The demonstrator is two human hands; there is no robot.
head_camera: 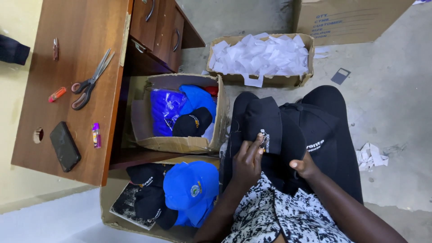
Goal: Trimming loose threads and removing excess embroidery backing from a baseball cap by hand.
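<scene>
Both hands, left (246, 161) and right (306, 167), pinch soft, light black cap (265, 121) at frame centre; brim grips best.

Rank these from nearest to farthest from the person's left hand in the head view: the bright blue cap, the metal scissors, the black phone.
From the left hand:
1. Bright blue cap, in the cardboard box just beside the hand.
2. Metal scissors, on the brown wooden desk.
3. Black phone, nearer the desk's far edge.
</scene>
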